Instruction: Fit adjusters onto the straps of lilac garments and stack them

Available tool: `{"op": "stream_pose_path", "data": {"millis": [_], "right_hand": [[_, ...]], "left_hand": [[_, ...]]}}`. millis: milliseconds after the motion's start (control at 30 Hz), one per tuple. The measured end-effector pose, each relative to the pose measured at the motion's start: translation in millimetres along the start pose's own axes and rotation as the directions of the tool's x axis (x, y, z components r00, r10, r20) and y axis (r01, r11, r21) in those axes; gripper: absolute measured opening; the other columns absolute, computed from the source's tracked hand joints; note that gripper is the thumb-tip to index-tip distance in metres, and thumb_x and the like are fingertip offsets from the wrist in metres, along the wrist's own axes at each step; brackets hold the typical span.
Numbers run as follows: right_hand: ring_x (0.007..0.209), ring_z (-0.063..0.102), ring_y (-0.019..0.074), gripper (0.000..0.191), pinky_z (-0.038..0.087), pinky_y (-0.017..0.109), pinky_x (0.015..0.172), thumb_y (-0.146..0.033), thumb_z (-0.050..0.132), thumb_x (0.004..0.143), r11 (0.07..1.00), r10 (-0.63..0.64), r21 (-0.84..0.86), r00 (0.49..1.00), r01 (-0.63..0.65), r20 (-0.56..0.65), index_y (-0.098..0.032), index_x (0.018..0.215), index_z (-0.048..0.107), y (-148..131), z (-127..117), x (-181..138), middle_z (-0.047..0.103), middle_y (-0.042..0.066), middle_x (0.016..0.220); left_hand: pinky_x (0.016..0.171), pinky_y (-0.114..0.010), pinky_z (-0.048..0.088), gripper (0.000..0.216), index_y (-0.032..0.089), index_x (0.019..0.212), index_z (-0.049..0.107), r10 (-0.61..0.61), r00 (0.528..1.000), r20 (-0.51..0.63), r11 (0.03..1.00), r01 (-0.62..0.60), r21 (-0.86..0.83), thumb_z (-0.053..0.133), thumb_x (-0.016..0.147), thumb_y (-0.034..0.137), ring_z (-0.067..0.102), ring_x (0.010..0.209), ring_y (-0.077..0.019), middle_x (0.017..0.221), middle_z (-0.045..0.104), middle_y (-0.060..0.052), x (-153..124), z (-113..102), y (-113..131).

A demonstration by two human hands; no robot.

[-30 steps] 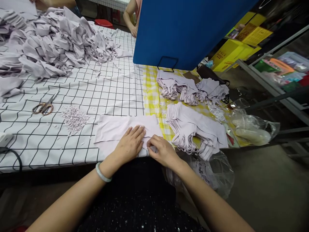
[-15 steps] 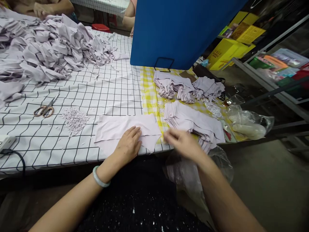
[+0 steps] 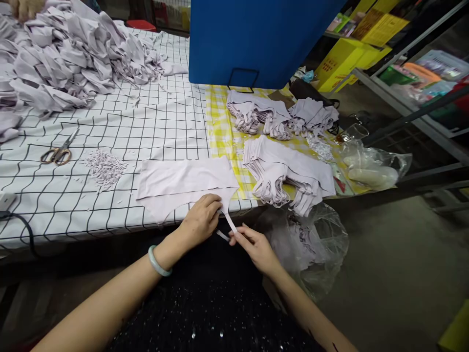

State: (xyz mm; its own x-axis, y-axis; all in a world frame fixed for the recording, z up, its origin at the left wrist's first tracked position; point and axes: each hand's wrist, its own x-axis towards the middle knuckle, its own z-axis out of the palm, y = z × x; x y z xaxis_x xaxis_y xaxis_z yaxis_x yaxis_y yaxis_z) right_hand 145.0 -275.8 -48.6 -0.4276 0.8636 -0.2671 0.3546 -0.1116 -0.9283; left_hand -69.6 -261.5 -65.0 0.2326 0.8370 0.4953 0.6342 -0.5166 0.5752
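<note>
Right hand (image 3: 256, 247) pinches the strap (image 3: 230, 222) taut; left hand (image 3: 201, 220) beside it, fingers together (can't tell if pinching), probably stops the garment (image 3: 183, 177) sliding.

A pale cloth (image 3: 183, 177) is laid flat at the table's (image 3: 164, 124) near edge. One corner is held by the left hand (image 3: 202, 219). Its thin strap (image 3: 231, 223) is pinched by the right hand (image 3: 253, 246), past the edge. To the left, scissors (image 3: 57, 155) and a heap of tiny bits (image 3: 106, 168) are seen. Behind them, a big messy pile (image 3: 76, 61) is touched by another person's hand (image 3: 27, 9). To the right, a stack (image 3: 296, 164) is set on a yellow checked sheet (image 3: 219, 115). Behind, a blue board (image 3: 252, 41) is seen.
</note>
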Motion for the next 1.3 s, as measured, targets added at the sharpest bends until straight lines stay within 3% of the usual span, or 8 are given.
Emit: {"op": "stream_pose_path", "data": {"millis": [133, 300, 633, 733, 867, 967, 1133, 1300], "right_hand": [[0.075, 0.068, 0.0173, 0.037, 0.055, 0.038, 0.085, -0.041, 0.057, 0.095, 0.998, 0.019, 0.068, 1.000, -0.017, -0.017, -0.026, 0.129, 0.057, -14, -8, -35, 0.070, -0.001, 0.077], [0.089, 0.073, 0.0199, 0.023, 0.059, 0.037, 0.083, -0.032, 0.053, 0.097, 0.992, -0.122, 0.045, 0.979, 0.116, 0.166, -0.025, 0.099, 0.075, -65, -24, -39, 0.078, 0.006, 0.096], [0.081, 0.065, 0.0168, 0.019, 0.056, 0.034, 0.083, -0.043, 0.076, 0.081, 0.906, -0.403, 0.019, 0.875, 0.423, -0.267, -0.025, 0.087, 0.079, -124, -41, 60, 0.068, 0.001, 0.082], [0.081, 0.064, 0.0146, 0.030, 0.056, 0.032, 0.080, -0.052, 0.074, 0.079, 0.886, -0.364, 0.205, 0.898, 0.415, -0.248, -0.024, 0.089, 0.075, -134, -32, 85, 0.065, 0.001, 0.090], [0.044, 0.036, 0.0050, 0.032, 0.035, 0.019, 0.042, -0.051, 0.068, 0.085, 0.867, -0.247, 0.426, 0.965, 0.260, -0.086, -0.023, 0.100, 0.068, -139, -17, 88, 0.051, -0.006, 0.065], [0.043, 0.027, 0.0061, 0.031, 0.023, 0.020, 0.040, -0.050, 0.062, 0.090, 0.917, -0.211, 0.348, 0.977, 0.196, 0.006, -0.021, 0.099, 0.067, -130, -6, 74, 0.041, -0.008, 0.055], [0.053, 0.040, 0.0091, 0.031, 0.032, 0.022, 0.048, -0.049, 0.059, 0.092, 0.956, -0.197, 0.216, 0.980, 0.199, -0.030, -0.020, 0.101, 0.066, -107, 16, 54, 0.047, -0.006, 0.059], [0.052, 0.038, 0.0093, 0.034, 0.029, 0.022, 0.049, -0.049, 0.056, 0.095, 0.979, -0.081, 0.188, 0.997, 0.076, 0.019, -0.023, 0.117, 0.057, -86, 26, 40, 0.045, -0.008, 0.058]], "left_hand": [[0.099, -0.049, 0.054, 0.027, 0.013, 0.118, 0.064, -0.020, 0.999, 0.031, 0.996, 0.017, 0.087, 0.056, 0.092, 0.014, 0.057, 0.121, -0.0293, 0.121, 0.064, -0.017, -2, 4, 9], [0.102, -0.054, 0.052, 0.024, 0.021, 0.113, 0.073, -0.013, 0.999, 0.045, 0.987, 0.005, 0.158, 0.057, 0.095, 0.020, 0.052, 0.130, -0.0311, 0.131, 0.064, -0.012, -6, 10, 9], [0.099, -0.052, 0.055, 0.022, 0.021, 0.105, 0.077, -0.016, 1.000, -0.001, 0.983, 0.015, 0.180, 0.059, 0.093, 0.020, 0.057, 0.125, -0.0319, 0.128, 0.067, -0.012, -7, 10, 9], [0.098, -0.054, 0.055, 0.022, 0.021, 0.104, 0.077, -0.015, 1.000, -0.001, 0.985, 0.015, 0.173, 0.059, 0.092, 0.019, 0.056, 0.125, -0.0330, 0.128, 0.067, -0.012, -10, 14, 8], [0.101, -0.057, 0.052, 0.024, 0.022, 0.109, 0.074, -0.094, 0.995, -0.026, 0.994, 0.093, -0.049, 0.057, 0.092, 0.019, 0.058, 0.123, -0.0317, 0.125, 0.068, -0.012, -3, 4, 10], [0.093, -0.047, 0.056, 0.022, 0.019, 0.108, 0.071, -0.364, 0.931, -0.036, 0.821, 0.302, -0.485, 0.057, 0.093, 0.027, 0.066, 0.106, -0.0247, 0.111, 0.072, -0.011, 15, -24, 21], [0.068, -0.026, 0.053, 0.022, 0.015, 0.084, 0.065, -0.532, 0.751, 0.392, 0.152, 0.540, -0.828, 0.068, 0.083, 0.036, 0.064, 0.071, -0.0134, 0.075, 0.068, -0.003, 41, -66, 35], [0.058, -0.023, 0.045, 0.026, 0.014, 0.077, 0.061, -0.580, 0.712, 0.397, 0.272, 0.628, -0.729, 0.070, 0.079, 0.038, 0.054, 0.058, -0.0097, 0.068, 0.063, -0.001, 25, -58, 36]]}}
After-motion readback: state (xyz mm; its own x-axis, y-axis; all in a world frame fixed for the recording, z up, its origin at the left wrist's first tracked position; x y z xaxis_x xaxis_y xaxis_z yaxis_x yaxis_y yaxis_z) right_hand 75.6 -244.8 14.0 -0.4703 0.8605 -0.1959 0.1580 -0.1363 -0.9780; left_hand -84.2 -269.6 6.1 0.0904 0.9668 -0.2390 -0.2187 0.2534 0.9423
